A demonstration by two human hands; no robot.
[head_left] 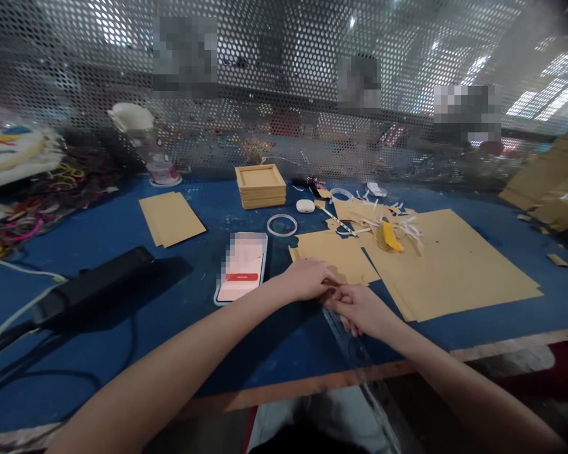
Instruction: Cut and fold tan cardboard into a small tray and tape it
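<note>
My left hand (311, 279) reaches over a brown cardboard sheet (348, 255), its fingers bent and pressed together. The fingertips meet those of my right hand (362, 310), which is closed in a pinch. Whatever lies between the fingertips is hidden. A clear plastic strip (348, 337) runs from beneath the joined fingers down past the table's front edge; which hand grips it cannot be made out. Left of my hands lies a phone (240, 255) with a lit screen. A clear ring-shaped roll (282, 225) rests just behind it.
Large cardboard sheets (454, 271) lie on the right, with white paper scraps (409, 230) and a yellow piece (390, 236). Stacked square frames (262, 197) stand at the back. Small cardboard pieces (168, 217) and a black power adapter (97, 284) are left. Perforated metal (284, 75) walls the rear.
</note>
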